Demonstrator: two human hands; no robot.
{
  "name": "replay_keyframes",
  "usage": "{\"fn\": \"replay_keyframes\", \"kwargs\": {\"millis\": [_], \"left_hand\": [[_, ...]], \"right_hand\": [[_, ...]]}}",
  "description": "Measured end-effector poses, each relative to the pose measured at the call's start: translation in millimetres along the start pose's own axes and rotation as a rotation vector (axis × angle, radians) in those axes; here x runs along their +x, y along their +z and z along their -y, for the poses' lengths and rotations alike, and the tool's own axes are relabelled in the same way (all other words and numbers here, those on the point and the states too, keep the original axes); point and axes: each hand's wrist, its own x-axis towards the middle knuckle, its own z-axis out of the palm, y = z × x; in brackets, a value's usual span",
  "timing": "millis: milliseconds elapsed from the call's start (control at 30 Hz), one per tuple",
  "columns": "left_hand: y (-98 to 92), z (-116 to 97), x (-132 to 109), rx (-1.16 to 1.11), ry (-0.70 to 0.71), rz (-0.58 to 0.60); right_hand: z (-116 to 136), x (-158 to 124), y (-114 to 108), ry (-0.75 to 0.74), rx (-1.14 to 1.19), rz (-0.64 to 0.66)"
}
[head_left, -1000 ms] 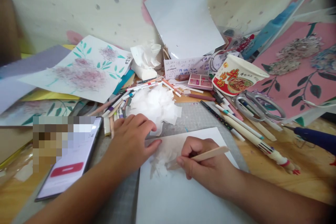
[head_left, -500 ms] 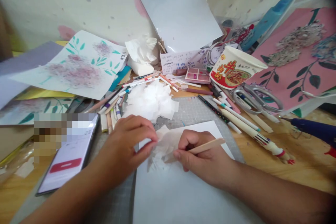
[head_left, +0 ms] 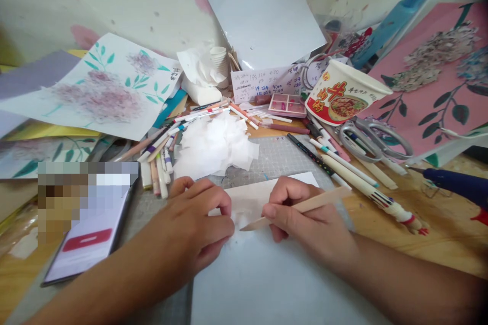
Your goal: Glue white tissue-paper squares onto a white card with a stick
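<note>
My right hand [head_left: 308, 218] grips a thin wooden craft stick [head_left: 322, 200] like a pen. Its pointed tip is low over a white sheet of paper [head_left: 263, 284], close to the left fingertips. My left hand [head_left: 202, 221] lies over the sheet's left edge with its thumb and fingers pinched together; what they hold, if anything, is hidden. A little white, tissue-like material [head_left: 239, 216] shows between the hands, partly covered by the left fingers. Just beyond the left hand sits a pile of thin white paper pieces [head_left: 217, 144].
A phone [head_left: 87, 238] lies on the left. Markers [head_left: 162, 157] and pens crowd the back. To the right are scissors [head_left: 375, 139], a paper cup [head_left: 341, 94], a multicolour pen [head_left: 381, 203] and a blue glue gun [head_left: 450, 185]. Flower pictures [head_left: 110, 89] lean at left.
My left hand has moved down and slightly right, covering most of the white material seen earlier. My right hand has shifted slightly right, and the stick's pointed end now shows.
</note>
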Motion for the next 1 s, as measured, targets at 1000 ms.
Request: {"fn": "replay_keyframes", "kwargs": {"millis": [1000], "left_hand": [[3.6,8.6,0.8,-0.133,-0.115,0.098]], "right_hand": [[-7.0,6.5,11.0,0.062,-0.203,0.068]]}}
